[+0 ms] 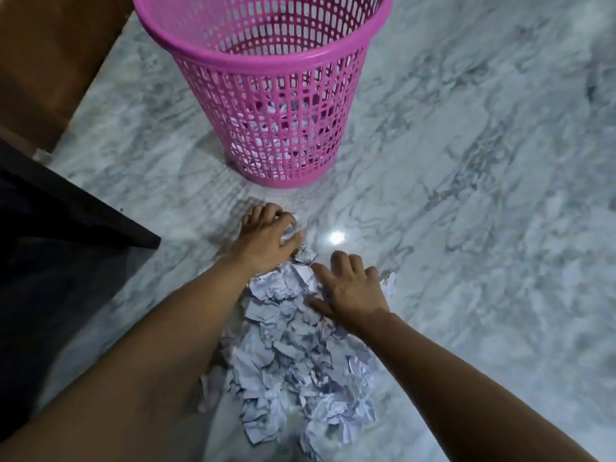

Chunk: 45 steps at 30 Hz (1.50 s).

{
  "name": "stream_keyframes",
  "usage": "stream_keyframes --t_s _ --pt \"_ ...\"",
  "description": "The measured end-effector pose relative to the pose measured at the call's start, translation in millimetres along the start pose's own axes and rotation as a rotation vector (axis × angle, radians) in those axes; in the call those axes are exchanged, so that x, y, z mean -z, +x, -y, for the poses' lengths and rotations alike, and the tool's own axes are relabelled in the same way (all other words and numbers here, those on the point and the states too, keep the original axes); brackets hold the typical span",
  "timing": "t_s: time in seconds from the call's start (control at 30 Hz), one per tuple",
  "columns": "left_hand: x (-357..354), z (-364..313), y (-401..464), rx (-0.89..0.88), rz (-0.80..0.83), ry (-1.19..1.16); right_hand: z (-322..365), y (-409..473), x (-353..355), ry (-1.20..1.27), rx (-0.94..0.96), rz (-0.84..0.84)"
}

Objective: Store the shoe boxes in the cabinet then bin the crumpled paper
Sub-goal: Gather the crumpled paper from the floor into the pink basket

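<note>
A heap of crumpled white paper (290, 355) lies on the marble floor in front of me. My left hand (266, 238) is curled over a crumpled piece at the heap's far end, fingers closing on it. My right hand (350, 288) rests palm down on the heap's right side with fingers spread. A pink plastic mesh bin (266, 95) stands upright just beyond the hands, with some crumpled paper visible through its lower wall. No shoe boxes are in view.
A dark furniture edge (83, 208) juts in from the left near the floor. A brown wooden surface (50, 61) fills the upper left corner. The grey-veined marble floor (483, 228) stretches away to the right.
</note>
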<state>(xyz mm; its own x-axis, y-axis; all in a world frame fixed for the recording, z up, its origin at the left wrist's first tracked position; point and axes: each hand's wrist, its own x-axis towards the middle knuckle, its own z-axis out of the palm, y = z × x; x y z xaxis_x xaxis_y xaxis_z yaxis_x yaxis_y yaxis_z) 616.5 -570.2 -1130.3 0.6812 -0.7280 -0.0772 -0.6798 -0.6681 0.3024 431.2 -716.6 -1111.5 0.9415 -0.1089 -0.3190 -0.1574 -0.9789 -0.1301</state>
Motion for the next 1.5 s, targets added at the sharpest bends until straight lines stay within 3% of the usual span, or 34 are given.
stream_keyframes --t_s 0.17,0.3,0.5,0.63,0.8,1.0,1.13,1.2,1.27,1.33,1.4,1.5 --pt "7.8 -2.0 -63.3 -0.173 0.23 0.085 -5.0 12.0 5.0 0.072 0.026 0.036" --pt "-12.5 -9.1 -102.1 -0.205 0.081 0.031 -13.2 6.5 22.0 0.22 -0.021 0.062" --pt "-6.3 -44.1 -110.7 -0.101 0.112 -0.081 -16.3 -13.3 47.0 0.5 -0.245 -0.126" --pt "13.8 -61.7 -110.7 0.07 0.011 -0.332 -10.6 -21.8 65.7 0.666 -0.272 -0.268" --pt "77.2 -75.0 -95.3 0.099 -0.287 -0.478 -5.4 -25.5 100.7 0.865 -0.162 -0.322" --pt "205.9 -99.4 -45.1 0.01 -0.775 -0.643 19.3 4.6 221.0 1.335 0.089 -0.631" --pt "295.2 -107.0 21.4 -0.143 -1.146 -0.605 25.3 61.6 316.3 1.27 0.221 -0.921" --pt "327.2 -101.9 66.2 -0.125 -1.236 -0.618 27.8 94.4 354.2 1.151 0.207 -0.976" --pt "348.2 -88.9 112.3 0.084 -1.101 -0.633 24.6 125.9 383.2 0.989 0.108 -0.904" --pt "356.5 -74.7 144.2 0.356 -0.773 -0.572 18.6 147.3 400.3 0.805 -0.043 -0.694" --pt "352.5 -64.2 152.3 0.488 -0.434 -0.443 12.4 158.0 405.2 0.648 -0.139 -0.477" --pt "340.9 -58.7 142.3 0.529 -0.382 -0.319 0.7 154.7 399.2 0.499 -0.156 -0.442"
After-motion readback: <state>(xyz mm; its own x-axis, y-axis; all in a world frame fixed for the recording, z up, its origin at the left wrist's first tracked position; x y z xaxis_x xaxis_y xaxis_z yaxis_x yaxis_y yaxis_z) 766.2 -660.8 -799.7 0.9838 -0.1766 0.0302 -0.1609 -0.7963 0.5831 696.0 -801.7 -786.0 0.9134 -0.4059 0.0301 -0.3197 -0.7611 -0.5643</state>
